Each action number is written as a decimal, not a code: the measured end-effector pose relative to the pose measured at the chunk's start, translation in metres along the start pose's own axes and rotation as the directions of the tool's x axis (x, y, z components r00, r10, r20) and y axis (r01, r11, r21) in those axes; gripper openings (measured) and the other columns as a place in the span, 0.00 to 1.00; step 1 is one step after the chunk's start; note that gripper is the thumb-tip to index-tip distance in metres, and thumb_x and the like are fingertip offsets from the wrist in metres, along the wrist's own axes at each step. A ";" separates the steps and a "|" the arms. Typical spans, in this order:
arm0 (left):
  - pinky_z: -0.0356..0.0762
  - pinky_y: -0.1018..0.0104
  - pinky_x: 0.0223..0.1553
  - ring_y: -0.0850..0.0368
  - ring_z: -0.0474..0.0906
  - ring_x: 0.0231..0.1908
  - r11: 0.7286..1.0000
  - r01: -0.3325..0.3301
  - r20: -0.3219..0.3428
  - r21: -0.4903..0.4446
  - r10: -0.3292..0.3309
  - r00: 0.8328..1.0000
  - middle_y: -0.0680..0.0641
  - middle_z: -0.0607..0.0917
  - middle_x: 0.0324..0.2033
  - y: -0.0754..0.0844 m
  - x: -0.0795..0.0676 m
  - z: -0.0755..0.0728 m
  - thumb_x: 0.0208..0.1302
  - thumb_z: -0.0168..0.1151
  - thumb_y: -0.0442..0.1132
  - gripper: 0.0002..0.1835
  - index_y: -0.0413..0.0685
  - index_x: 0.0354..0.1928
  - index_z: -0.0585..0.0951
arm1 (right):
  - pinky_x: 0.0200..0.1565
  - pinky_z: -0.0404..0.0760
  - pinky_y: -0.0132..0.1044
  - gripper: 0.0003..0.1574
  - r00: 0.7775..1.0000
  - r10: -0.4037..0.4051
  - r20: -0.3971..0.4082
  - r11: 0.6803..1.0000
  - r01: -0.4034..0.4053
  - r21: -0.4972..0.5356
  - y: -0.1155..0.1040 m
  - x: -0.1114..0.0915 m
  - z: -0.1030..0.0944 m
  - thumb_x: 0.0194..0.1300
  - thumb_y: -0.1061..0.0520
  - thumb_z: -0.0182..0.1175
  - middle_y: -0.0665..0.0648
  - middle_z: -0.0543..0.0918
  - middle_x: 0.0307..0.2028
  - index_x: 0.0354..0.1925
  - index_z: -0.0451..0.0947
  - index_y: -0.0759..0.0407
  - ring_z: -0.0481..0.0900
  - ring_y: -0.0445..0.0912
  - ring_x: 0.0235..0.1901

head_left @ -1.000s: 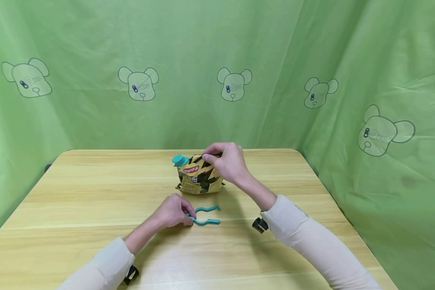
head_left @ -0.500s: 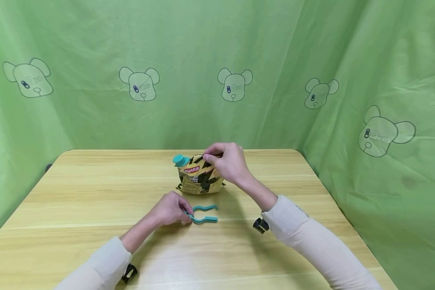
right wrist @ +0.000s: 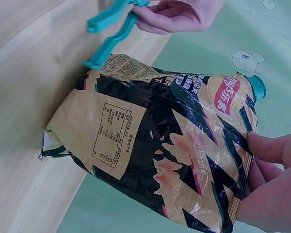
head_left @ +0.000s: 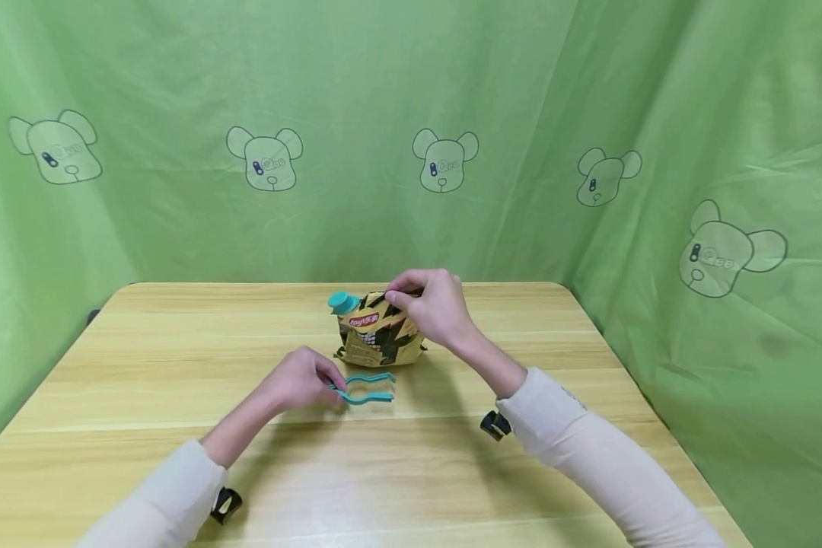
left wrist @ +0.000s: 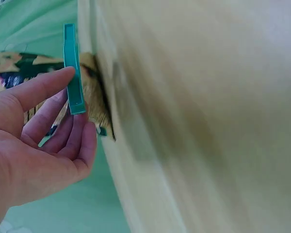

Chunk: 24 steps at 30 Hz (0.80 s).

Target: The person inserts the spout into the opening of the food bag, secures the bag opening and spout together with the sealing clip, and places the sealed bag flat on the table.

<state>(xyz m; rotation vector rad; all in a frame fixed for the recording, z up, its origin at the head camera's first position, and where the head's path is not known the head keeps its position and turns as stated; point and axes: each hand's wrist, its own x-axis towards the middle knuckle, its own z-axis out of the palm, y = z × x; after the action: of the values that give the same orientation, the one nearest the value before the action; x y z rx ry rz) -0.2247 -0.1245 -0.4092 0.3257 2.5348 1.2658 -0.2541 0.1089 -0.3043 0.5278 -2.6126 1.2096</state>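
A yellow and black Lay's chip bag [head_left: 389,352] stands upright on the table, with a teal round spout [head_left: 343,302] at its upper left corner. My right hand [head_left: 434,306] pinches the bag's top edge between thumb and fingers. In front of the bag, my left hand [head_left: 303,379] pinches a teal two-armed bag clip [head_left: 382,396] by its joined end. Its two arms are spread and point right. From the right wrist, the open arms of the clip [right wrist: 106,52] show beside the bag's lower part, and the left hand [right wrist: 182,14] is behind them.
The light wooden table [head_left: 144,365] reaches back to a green curtain [head_left: 356,213] with bear-head prints, which also runs along both sides. A black wrist mount [head_left: 496,425] sits below the right sleeve, and another black mount [head_left: 226,505] below the left.
My left hand has moved left and away from me, toward the bag's lower front, bringing the clip with it. The right hand keeps its pinch on the bag, nearly still.
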 end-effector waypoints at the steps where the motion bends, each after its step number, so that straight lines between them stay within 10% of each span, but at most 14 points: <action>1: 0.81 0.61 0.45 0.58 0.82 0.35 1.000 0.003 -0.003 -0.002 -0.003 1.000 0.54 0.89 0.30 0.000 0.000 -0.004 0.48 0.78 0.29 0.09 0.50 0.30 0.90 | 0.38 0.86 0.37 0.04 1.000 0.000 0.001 1.000 0.000 0.002 0.000 0.000 0.000 0.65 0.60 0.69 0.54 0.91 0.35 0.39 0.89 0.57 0.87 0.45 0.33; 24: 0.76 0.46 0.56 0.53 0.84 0.46 0.998 0.041 -0.055 0.044 -0.038 0.998 0.49 0.91 0.39 -0.008 -0.012 -0.071 0.55 0.76 0.35 0.09 0.45 0.39 0.90 | 0.37 0.86 0.37 0.04 1.000 0.014 0.005 1.000 -0.014 -0.002 -0.001 0.002 0.000 0.65 0.59 0.70 0.54 0.91 0.35 0.39 0.89 0.56 0.87 0.45 0.33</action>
<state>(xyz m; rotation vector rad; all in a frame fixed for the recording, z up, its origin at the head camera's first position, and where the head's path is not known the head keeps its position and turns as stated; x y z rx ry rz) -0.2393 -0.1855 -0.3735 0.2529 2.6051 1.2199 -0.2556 0.1078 -0.3030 0.5133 -2.6258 1.2113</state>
